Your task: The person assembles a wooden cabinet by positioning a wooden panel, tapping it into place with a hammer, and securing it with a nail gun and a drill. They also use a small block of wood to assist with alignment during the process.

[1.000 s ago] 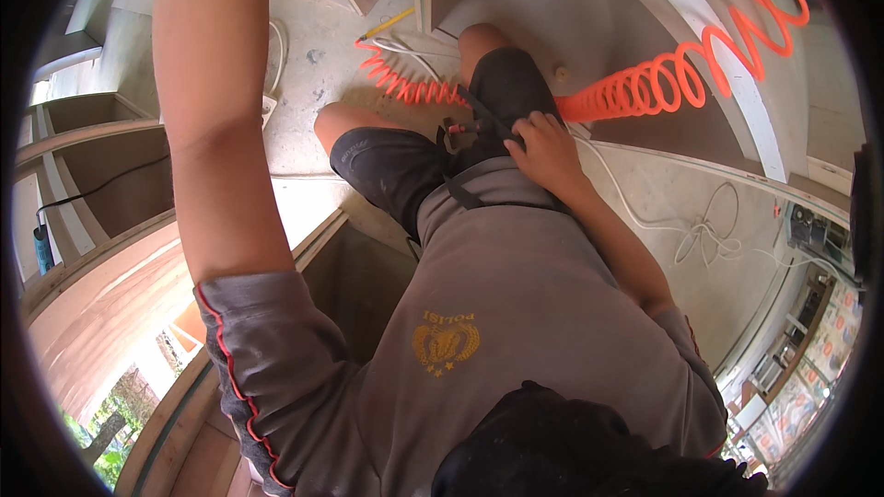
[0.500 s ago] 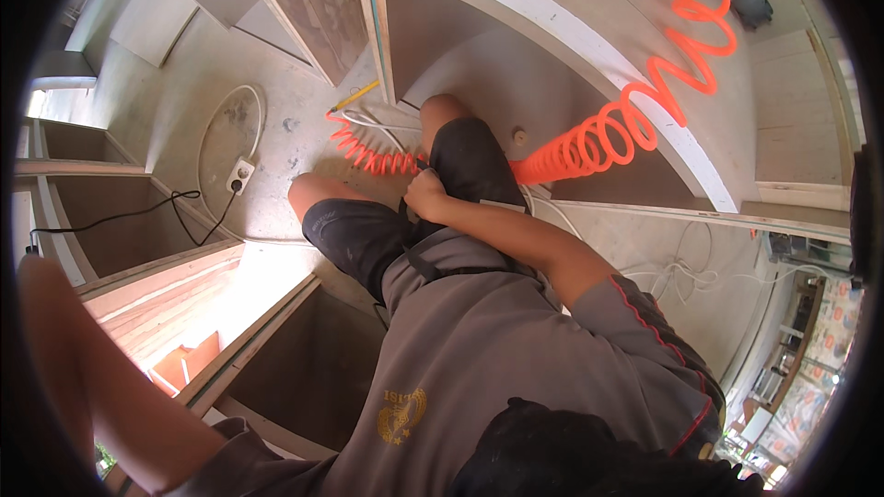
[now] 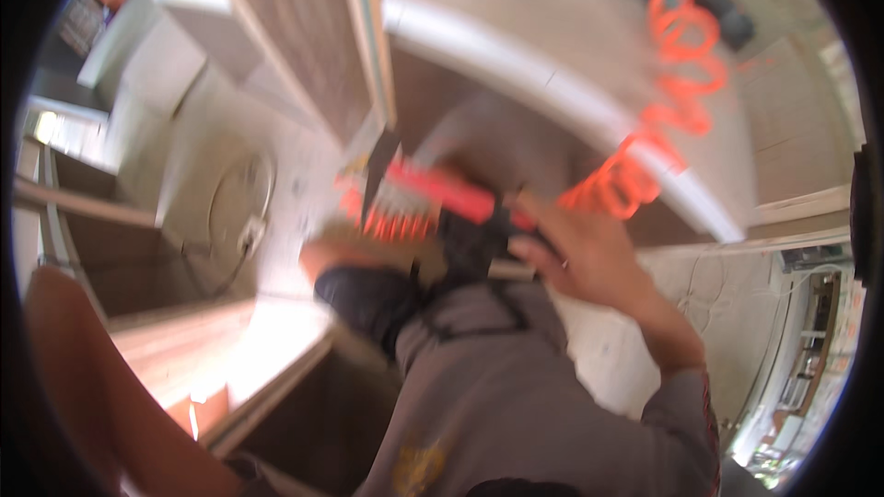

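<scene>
My right hand (image 3: pixel 594 253) is closed round the dark grip end of a hammer (image 3: pixel 451 193), blurred by motion. Its red handle points left, with the dark head (image 3: pixel 378 170) tapering downward near the foot of an upright wooden panel (image 3: pixel 295 28). The hammer hangs over my lap and knees. On the left side, my left arm (image 3: pixel 92 387) reaches up beside a partitioned wooden cabinet (image 3: pixel 138 322); the fingers at its end cannot be made out.
An orange coiled air hose (image 3: pixel 681 64) runs over a curved, white-edged panel (image 3: pixel 552 83), with another stretch of coil (image 3: pixel 396 224) beyond my knees. A socket block (image 3: pixel 250 235) with a cable lies on the floor at left. Thin cables lie at right.
My right hand has moved from my lap to the right and now holds a hammer out. The view has shifted and blurred. The left arm stays in about the same place.
</scene>
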Tool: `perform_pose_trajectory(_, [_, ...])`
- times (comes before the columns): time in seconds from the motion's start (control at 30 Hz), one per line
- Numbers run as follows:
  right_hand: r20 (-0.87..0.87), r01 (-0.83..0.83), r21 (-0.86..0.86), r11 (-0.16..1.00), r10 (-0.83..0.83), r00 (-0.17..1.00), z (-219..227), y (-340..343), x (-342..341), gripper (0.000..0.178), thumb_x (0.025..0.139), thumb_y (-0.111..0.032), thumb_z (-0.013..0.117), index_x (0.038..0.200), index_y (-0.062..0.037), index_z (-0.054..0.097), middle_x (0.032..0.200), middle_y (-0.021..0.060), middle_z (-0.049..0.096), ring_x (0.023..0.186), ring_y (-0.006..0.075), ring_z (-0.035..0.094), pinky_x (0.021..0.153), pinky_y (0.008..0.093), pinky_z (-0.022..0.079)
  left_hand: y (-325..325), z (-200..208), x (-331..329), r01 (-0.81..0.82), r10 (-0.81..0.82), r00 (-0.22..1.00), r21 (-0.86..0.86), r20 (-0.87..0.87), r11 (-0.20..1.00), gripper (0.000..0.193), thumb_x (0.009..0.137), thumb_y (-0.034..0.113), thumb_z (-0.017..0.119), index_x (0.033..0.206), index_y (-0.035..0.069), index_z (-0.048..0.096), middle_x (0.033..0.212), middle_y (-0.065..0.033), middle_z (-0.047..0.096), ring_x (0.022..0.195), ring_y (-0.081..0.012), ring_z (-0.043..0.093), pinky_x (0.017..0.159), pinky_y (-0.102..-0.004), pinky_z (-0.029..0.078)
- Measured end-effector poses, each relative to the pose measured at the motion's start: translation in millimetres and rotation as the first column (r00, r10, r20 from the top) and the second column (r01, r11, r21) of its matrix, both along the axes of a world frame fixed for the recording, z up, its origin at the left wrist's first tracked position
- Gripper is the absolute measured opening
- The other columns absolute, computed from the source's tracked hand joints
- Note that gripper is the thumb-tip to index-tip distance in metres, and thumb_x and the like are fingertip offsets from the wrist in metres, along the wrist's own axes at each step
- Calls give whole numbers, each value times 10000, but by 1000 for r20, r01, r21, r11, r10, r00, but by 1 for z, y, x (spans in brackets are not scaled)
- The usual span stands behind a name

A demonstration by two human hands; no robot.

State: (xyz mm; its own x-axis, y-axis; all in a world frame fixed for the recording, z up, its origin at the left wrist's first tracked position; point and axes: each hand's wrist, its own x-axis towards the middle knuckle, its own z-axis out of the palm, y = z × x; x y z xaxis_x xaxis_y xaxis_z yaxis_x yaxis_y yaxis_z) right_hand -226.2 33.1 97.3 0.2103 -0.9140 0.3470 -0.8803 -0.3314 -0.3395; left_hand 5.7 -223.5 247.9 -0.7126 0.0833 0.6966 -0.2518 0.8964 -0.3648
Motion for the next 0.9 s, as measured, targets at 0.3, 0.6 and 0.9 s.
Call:
perform_pose_trajectory(0.3, [-400,107,-180,978,-172,900,104,12,-8,427,909,-351,728,1255,-129,615,864,60,611,676,233,646,503,356,482,30,32,30,112,-90,970,86,-227,990,1355,667,520,936,1598,-36,123,1528,-275,388,1455,-385,376,1196,-438,343])
perform_pose_trajectory(0.6, [-664,75,-326,942,-284,692,126,-33,-36,446,854,-347,763,1223,-131,634,938,44,642,750,216,675,556,349,502,-25,-18,-49,213,238,815,655,-528,725,1446,653,521,950,1591,-78,27,1526,-326,355,1466,-405,357,1207,-449,330])
perform_pose_trajectory(0.9, [-731,-58,-404,913,-284,620,133,-50,-42,377,927,-408,683,1224,-180,639,808,30,577,652,187,609,521,339,452,-49,-24,-82,105,266,879,703,-397,704,1179,577,478,995,1302,-147,306,1178,-281,614,1062,-343,678,877,-392,578])
